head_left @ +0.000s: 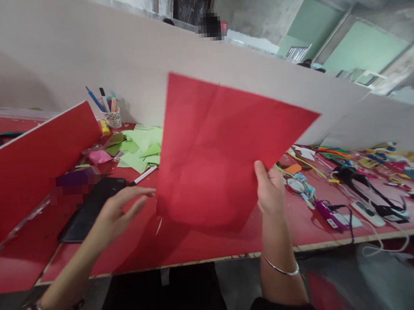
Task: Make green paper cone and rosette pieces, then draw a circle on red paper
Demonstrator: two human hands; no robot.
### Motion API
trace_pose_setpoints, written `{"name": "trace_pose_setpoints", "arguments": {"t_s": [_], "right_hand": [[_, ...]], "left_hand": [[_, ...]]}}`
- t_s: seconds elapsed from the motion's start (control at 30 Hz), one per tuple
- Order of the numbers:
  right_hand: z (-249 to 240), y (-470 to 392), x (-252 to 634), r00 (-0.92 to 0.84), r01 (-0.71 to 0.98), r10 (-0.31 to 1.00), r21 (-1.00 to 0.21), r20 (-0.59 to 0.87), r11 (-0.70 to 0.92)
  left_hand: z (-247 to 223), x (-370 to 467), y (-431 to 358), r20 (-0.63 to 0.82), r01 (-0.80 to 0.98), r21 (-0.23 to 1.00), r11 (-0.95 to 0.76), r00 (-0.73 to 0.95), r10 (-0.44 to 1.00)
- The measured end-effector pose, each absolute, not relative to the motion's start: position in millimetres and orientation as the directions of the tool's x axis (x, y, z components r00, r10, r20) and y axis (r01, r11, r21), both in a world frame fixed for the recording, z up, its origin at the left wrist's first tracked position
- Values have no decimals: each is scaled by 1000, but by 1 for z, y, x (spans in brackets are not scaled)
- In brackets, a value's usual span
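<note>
A large sheet of red paper (210, 150) is held up, tilted, above the red table. My right hand (270, 188) grips its lower right edge, with the thumb on the near face and the fingers largely behind. My left hand (120, 210) is off the sheet's left edge, fingers stretched out and slightly apart, with nothing in it. Beneath that hand lies a dark phone or tablet (87, 215). A pen with a white barrel (145, 175) rests on the table just beyond my left fingertips.
Light green paper scraps (140, 143) lie behind the sheet, near a patterned cup (112, 118) of pens. A red-faced panel (40, 162) slants upright at left. At right are a purple device (332, 216), cables, a black strap (365, 186) and craft bits. A white partition (132, 56) stands behind.
</note>
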State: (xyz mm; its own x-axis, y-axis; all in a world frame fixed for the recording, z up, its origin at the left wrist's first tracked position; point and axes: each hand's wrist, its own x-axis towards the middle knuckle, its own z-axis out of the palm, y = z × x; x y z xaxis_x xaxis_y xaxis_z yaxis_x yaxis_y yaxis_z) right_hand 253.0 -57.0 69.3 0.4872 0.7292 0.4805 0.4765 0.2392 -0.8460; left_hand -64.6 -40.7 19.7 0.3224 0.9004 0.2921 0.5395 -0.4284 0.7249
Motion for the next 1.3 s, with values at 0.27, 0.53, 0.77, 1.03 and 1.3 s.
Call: {"name": "trace_pose_setpoints", "arguments": {"t_s": [0.27,0.53,0.77,1.03,1.3], "right_hand": [[71,-65,270,606,643,468,-743,643,188],[62,-73,275,677,606,404,-777,616,170],[55,-73,272,711,517,398,-814,580,265],[55,-76,260,798,376,354,-863,487,339],[43,-68,237,618,317,589,-850,521,420]], "left_hand": [[-63,-50,-82,90,654,198,-730,730,678],[-59,-41,-32,95,759,122,-640,633,768],[-64,-27,15,81,803,175,-569,564,822],[-50,-30,51,122,798,263,-542,530,839],[-1,-46,13,226,580,658,-479,455,861]]}}
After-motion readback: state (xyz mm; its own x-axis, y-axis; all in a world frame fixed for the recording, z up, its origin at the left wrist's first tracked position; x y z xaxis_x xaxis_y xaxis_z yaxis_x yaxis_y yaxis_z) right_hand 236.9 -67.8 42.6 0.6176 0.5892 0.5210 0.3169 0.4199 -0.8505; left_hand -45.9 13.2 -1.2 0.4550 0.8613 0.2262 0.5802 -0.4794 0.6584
